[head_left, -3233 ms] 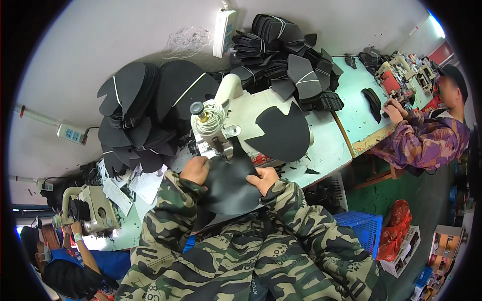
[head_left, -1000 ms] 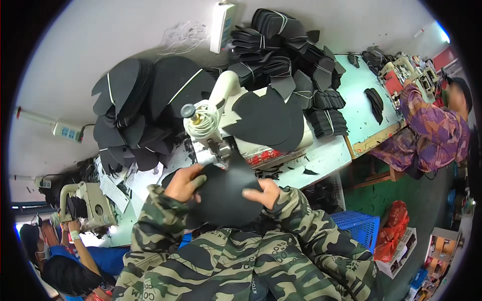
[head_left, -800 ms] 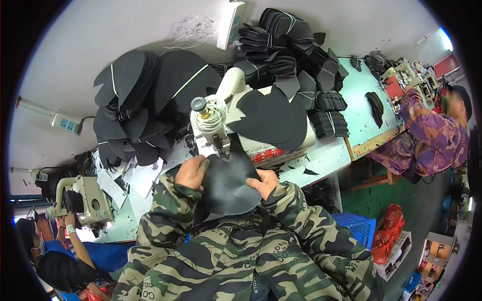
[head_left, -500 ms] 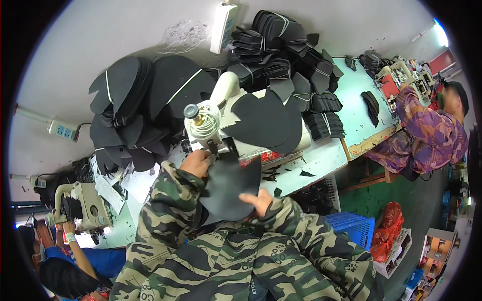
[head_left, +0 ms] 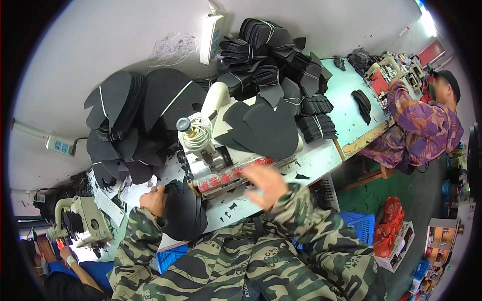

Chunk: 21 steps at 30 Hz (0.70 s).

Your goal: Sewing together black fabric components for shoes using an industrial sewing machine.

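- Left hand (head_left: 153,199) is clamped on the black sewn piece (head_left: 183,210), a rounded, dome-like fabric shape. It now sits at the desk's (head_left: 321,159) near edge, left of the sewing machine (head_left: 213,150), w/ its lower part against my camo sleeve.
- Half a sec ago that piece was up under the needle end of the machine w/ both hands on it; now it's pulled clear to my left. Looks like that seam is done & the piece is on its way off.
- Right hand (head_left: 266,183) has let go: fingers spread, empty, blurred, hovering over the desk in front of the machine base, near its red strip.
- It's heading towards the flat black cut panels (head_left: 263,128) lying on the machine bed, so I judge the next piece is what it's after.
- So hands are well apart, one holding, one free.
- White thread cone (head_left: 197,134) stands on the machine head; bundled black pieces (head_left: 281,65) are stacked behind, bigger black panels (head_left: 135,115) to the left.
- Another person in a purple patterned top (head_left: 422,125) works at the far right end of the desk.
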Available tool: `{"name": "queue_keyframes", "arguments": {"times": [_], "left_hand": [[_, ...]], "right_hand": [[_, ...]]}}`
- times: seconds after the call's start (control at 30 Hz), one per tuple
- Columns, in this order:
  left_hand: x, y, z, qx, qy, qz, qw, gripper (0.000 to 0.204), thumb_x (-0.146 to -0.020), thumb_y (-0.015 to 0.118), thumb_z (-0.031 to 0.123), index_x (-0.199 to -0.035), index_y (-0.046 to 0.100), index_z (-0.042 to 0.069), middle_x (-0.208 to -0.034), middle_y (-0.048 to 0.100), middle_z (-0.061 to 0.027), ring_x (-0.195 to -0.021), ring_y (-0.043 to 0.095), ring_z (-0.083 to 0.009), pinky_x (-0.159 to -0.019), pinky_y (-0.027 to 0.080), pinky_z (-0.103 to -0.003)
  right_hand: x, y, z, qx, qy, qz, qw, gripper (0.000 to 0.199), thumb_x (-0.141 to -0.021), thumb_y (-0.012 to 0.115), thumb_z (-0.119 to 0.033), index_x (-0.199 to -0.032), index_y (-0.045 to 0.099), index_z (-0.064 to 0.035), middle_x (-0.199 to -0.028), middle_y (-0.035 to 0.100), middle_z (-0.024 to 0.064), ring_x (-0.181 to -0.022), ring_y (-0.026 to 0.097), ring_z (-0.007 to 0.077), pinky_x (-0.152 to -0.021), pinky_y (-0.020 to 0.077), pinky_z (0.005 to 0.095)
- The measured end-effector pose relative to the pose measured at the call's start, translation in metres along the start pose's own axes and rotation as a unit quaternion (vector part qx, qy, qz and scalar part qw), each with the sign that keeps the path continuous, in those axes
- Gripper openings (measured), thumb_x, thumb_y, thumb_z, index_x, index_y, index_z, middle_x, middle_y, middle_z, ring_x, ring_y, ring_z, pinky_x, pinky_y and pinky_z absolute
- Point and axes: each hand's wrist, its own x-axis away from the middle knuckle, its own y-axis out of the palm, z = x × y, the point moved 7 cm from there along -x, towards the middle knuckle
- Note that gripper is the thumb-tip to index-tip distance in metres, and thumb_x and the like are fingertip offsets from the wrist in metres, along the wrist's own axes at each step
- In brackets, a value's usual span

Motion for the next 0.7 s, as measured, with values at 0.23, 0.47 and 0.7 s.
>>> {"name": "queue_keyframes", "arguments": {"times": [0.23, 0.47, 0.7], "left_hand": [[0.012, -0.093, 0.118, 0.491, 0.096, -0.221, 0.837, 0.015, -0.084, 0.054, 0.011, -0.094, 0.059, 0.001, -0.061, 0.059, -0.0093, -0.044, 0.057, -0.0177, -0.044, 0.045, -0.031], [-0.03, -0.037, 0.106, 0.435, -0.078, -0.129, 0.888, 0.024, -0.088, 0.046, 0.02, -0.093, 0.058, -0.001, -0.062, 0.058, -0.0175, -0.045, 0.058, -0.0267, -0.049, 0.046, -0.037], [-0.083, -0.014, 0.113, 0.36, 0.106, -0.005, 0.927, 0.024, -0.086, 0.049, 0.017, -0.093, 0.061, -0.002, -0.072, 0.06, -0.019, -0.056, 0.059, -0.024, -0.052, 0.045, -0.035]], "right_hand": [[0.033, 0.096, 0.008, -0.476, 0.15, -0.191, 0.846, 0.053, -0.075, 0.069, -0.022, -0.12, 0.05, -0.0016, -0.112, 0.058, 0.0136, -0.107, 0.053, 0.0238, -0.094, 0.0395, 0.0354], [0.008, 0.088, 0.036, -0.39, 0.314, -0.134, 0.855, 0.027, -0.079, 0.06, -0.016, -0.097, 0.062, 0.0046, -0.085, 0.065, 0.01, -0.078, 0.059, 0.014, -0.073, 0.0468, 0.0296], [0.04, 0.101, 0.024, -0.542, 0.427, -0.139, 0.71, 0.032, -0.083, 0.057, -0.02, -0.104, 0.057, 0.0045, -0.083, 0.064, 0.0142, -0.067, 0.064, 0.0216, -0.057, 0.0512, 0.028]]}}
